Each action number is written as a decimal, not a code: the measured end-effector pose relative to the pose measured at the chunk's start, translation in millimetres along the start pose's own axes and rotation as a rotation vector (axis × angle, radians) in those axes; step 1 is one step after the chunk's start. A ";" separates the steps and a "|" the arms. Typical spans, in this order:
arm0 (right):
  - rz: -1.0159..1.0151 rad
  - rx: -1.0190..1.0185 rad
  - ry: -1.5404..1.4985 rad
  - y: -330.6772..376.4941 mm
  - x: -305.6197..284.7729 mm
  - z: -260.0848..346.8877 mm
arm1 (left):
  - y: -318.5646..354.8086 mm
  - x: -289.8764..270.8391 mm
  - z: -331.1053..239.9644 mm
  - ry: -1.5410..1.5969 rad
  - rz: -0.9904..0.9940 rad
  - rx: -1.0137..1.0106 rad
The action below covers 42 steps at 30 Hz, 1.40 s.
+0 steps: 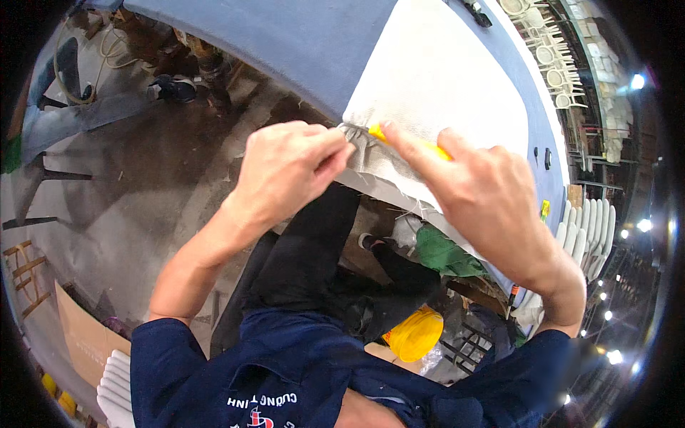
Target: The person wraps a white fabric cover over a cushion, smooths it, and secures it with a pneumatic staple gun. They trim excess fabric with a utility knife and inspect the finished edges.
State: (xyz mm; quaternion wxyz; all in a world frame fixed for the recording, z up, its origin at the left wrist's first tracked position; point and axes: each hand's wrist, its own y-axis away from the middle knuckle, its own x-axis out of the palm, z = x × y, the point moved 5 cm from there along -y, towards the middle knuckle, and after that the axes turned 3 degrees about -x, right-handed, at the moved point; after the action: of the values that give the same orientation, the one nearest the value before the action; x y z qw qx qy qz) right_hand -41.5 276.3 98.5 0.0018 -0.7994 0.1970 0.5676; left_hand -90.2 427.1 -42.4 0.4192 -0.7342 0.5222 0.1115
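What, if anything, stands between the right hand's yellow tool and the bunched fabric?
Nothing visible: the right hand holds the yellow tool with its tip at the bunched fabric, close beside the left hand.

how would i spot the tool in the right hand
Find the large blue table, then the white panel on it. At its near edge, the right hand grips a slim yellow tool. Of the yellow things in view, only this one is held.
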 end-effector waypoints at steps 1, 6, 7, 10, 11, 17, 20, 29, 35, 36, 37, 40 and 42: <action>-0.005 0.019 -0.024 -0.4 8.8 4.4 | 1.5 4.1 -4.1 0.025 -0.022 0.012; -0.050 0.108 -0.158 21.3 31.8 8.2 | 10.4 -9.7 9.0 0.001 0.036 0.006; -0.076 0.112 -0.186 24.3 36.0 6.4 | 9.9 -12.1 9.8 -0.011 0.089 -0.030; -0.149 0.105 -0.226 28.7 53.3 0.7 | 12.7 -5.4 -7.7 0.091 0.031 0.017; -0.173 0.101 -0.231 29.3 56.1 -0.9 | 18.0 0.4 -10.1 0.098 0.035 -0.009; -0.166 0.155 -0.224 48.0 59.9 -5.2 | 22.7 -1.8 -8.6 0.133 0.068 -0.085; -0.193 0.164 -0.252 57.7 69.4 -3.0 | 24.9 6.9 -19.7 0.208 0.040 -0.082; -0.205 0.156 -0.248 65.0 72.4 -7.2 | 39.6 0.5 -18.8 0.245 0.066 -0.093; -0.197 0.137 -0.248 66.1 78.7 -6.9 | 32.7 20.4 -57.6 0.353 0.131 0.023; -0.191 0.124 -0.258 64.2 79.4 -5.4 | 34.3 22.8 -64.7 0.335 0.155 -0.020; -0.203 0.125 -0.252 68.7 80.6 -7.4 | 35.0 20.9 -62.0 0.363 0.165 -0.046; -0.223 0.149 -0.251 92.3 85.6 -17.7 | 44.5 1.8 -57.4 0.418 0.166 0.007; -0.216 0.194 -0.274 111.2 86.6 -22.5 | 61.0 0.4 -64.4 0.447 0.183 0.059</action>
State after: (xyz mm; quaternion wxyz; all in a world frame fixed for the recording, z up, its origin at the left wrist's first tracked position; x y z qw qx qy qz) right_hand -32.3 141.5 52.4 0.1664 -0.7271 0.1616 0.6462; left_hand -160.2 373.4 -32.9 0.3025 -0.6778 0.6694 -0.0318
